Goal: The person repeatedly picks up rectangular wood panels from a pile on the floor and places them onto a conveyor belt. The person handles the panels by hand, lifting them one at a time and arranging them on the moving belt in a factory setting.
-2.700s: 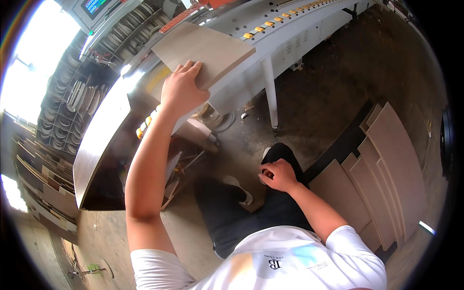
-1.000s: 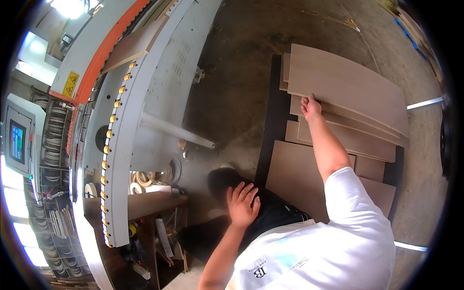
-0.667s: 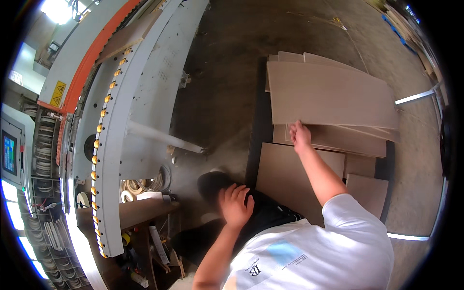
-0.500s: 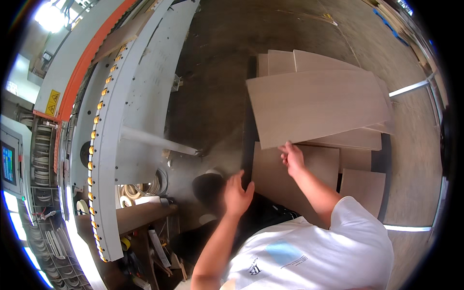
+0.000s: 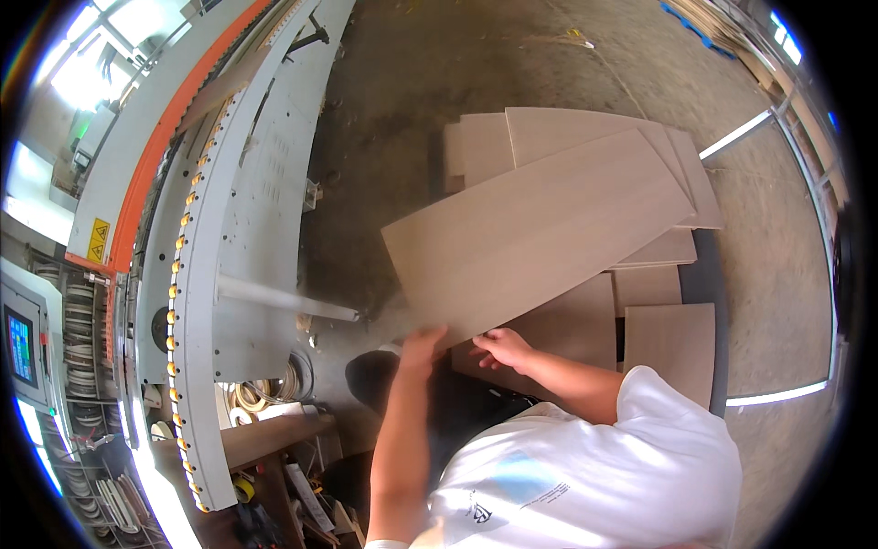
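A large flat grey-brown board (image 5: 540, 238) lies slanted across the top of a stack, its near left end jutting out past the stack toward me. My left hand (image 5: 423, 349), slightly blurred, grips the near end of this board close to its corner, thumb on top. Just to its right, my right hand (image 5: 505, 349) has its fingers curled at the board's near edge, pinching it. Under and behind it lie several similar boards (image 5: 585, 130). A smaller board (image 5: 669, 352) lies at the near right of the stack.
A long machine (image 5: 261, 210) with a row of yellow rollers (image 5: 174, 316) runs along the left. A white bar (image 5: 288, 297) sticks out from it toward the stack. Coiled edging strips (image 5: 261, 389) and a control screen (image 5: 20, 346) are at the left. A metal frame (image 5: 777, 395) stands at the right.
The board has come left and nearer to me, turning so its near end sticks out. My left hand, free before, has taken hold of it; my right hand has moved left and nearer with the edge.
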### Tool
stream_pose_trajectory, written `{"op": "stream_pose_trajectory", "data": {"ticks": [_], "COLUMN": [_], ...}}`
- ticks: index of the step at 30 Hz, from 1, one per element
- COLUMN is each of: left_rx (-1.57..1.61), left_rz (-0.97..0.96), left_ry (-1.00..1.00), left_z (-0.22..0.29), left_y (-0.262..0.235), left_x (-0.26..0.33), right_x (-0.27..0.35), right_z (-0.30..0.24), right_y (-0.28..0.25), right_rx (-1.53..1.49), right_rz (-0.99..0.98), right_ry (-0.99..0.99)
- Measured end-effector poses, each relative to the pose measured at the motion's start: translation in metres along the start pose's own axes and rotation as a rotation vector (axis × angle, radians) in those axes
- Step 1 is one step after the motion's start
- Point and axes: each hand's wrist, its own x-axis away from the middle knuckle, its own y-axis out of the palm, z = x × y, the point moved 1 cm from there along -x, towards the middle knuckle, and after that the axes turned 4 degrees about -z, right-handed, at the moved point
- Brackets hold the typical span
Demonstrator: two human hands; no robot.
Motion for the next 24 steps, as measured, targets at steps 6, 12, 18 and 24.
{"op": "stream_pose_trajectory", "data": {"ticks": [6,12,18,24], "left_rx": [0.199,0.373,0.490,0.763], "left_rz": [-0.023,0.137,0.217,0.003], "left_ry": [0.230,0.303,0.451,0.727], "left_z": [-0.001,0.008,-0.023,-0.048], "left_y": [-0.001,-0.008,-0.075,-0.114], "left_x": [0.053,0.152,0.236,0.293], "right_x": [0.083,0.096,0.085,0.064], "right_z": [-0.079,-0.099,-0.050,-0.002], "right_y": [-0.032,-0.147,-0.357,-0.455], "right_rx": [0.422,0.309,0.910,0.726], "right_rz": [-0.274,0.360,1.397,0.990], "right_ry": [-0.052,-0.468,-0.420,0.102]}}
